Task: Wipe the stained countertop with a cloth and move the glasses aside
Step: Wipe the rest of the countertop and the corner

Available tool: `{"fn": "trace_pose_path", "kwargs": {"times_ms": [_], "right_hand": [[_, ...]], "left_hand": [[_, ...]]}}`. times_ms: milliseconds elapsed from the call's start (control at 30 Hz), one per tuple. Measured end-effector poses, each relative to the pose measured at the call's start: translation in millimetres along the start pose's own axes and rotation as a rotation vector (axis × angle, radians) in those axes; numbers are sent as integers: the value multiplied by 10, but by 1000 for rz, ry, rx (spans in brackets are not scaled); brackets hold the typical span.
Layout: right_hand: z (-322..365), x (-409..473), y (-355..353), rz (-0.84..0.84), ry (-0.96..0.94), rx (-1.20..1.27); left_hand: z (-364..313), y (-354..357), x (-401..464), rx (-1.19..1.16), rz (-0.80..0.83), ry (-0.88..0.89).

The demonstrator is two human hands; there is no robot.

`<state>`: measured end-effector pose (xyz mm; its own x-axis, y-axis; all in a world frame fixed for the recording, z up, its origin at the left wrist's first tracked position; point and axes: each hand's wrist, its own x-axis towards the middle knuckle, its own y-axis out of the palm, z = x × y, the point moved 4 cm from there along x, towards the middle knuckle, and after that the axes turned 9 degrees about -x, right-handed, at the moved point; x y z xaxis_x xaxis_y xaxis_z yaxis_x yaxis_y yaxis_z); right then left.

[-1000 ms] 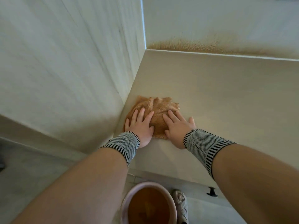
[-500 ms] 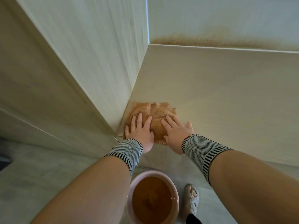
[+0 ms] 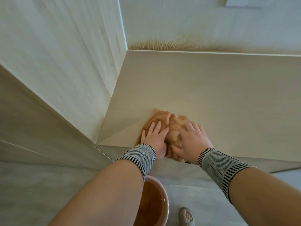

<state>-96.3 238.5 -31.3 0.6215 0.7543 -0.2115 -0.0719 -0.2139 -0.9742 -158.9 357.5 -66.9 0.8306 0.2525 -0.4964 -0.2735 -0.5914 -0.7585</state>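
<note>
A crumpled orange-brown cloth (image 3: 172,126) lies on the pale countertop (image 3: 211,98) near its front edge, a little right of the left wall. My left hand (image 3: 154,137) presses flat on the cloth's left part with straight fingers. Beside it, my right hand (image 3: 192,141) lies palm down on the cloth's right part, fingers spread. Both wrists wear striped grey bands. A brown stain (image 3: 179,45) runs along the back wall just above the counter's rear edge. No glasses are in view.
A pink basin (image 3: 153,203) holding brown water stands on the floor below the counter's front edge. A foot in a sandal (image 3: 186,216) is beside it. A wall (image 3: 73,62) closes the counter's left side. A white socket (image 3: 242,1) sits high on the back wall.
Both hands and the cloth have slid to the right, away from the left wall corner. The view has tilted up, and a wall socket now shows.
</note>
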Motion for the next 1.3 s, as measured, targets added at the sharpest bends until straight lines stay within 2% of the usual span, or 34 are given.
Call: {"fn": "trace_pose_path", "kwargs": {"times_ms": [100, 200, 233, 300, 433, 533, 600, 667, 767, 833, 900, 967, 1067, 1133, 1233, 1300], "right_hand": [[110, 101, 72, 74, -58, 193], [184, 205, 223, 166, -108, 106], [134, 234, 247, 171, -111, 71], [-79, 245, 236, 186, -41, 58], [-731, 203, 140, 193, 312, 6], [-926, 187, 199, 217, 411, 12], [-769, 218, 272, 246, 365, 144], [-430, 225, 296, 224, 210, 209], [-112, 153, 305, 202, -39, 178], [-297, 119, 310, 232, -66, 146], [-625, 54, 348, 263, 25, 116], [-940, -28, 382, 294, 232, 105], [-957, -48, 359, 338, 475, 209], [-677, 6, 309, 316, 385, 263], [-309, -13, 343, 314, 19, 156], [-399, -2, 349, 320, -42, 72]], "left_hand": [[-42, -151, 60, -195, -68, 50], [111, -418, 57, -506, -253, -45], [173, -506, 55, -506, -320, -92], [248, -609, 58, -365, -376, -171], [81, -499, 132, -72, -191, -159], [-72, -268, 139, 8, -86, -111], [-75, -198, 153, 2, -64, -113], [-30, -193, 181, 11, -40, -127], [5, -193, 216, 61, -40, -112], [-2, -180, 221, 78, -27, -114], [13, -172, 214, 74, -10, -129], [30, -163, 221, 63, 3, -142], [52, -148, 240, 73, 22, -164], [65, -148, 258, 77, 22, -171], [58, -150, 272, 88, 13, -153], [67, -157, 262, 94, 14, -151]]}}
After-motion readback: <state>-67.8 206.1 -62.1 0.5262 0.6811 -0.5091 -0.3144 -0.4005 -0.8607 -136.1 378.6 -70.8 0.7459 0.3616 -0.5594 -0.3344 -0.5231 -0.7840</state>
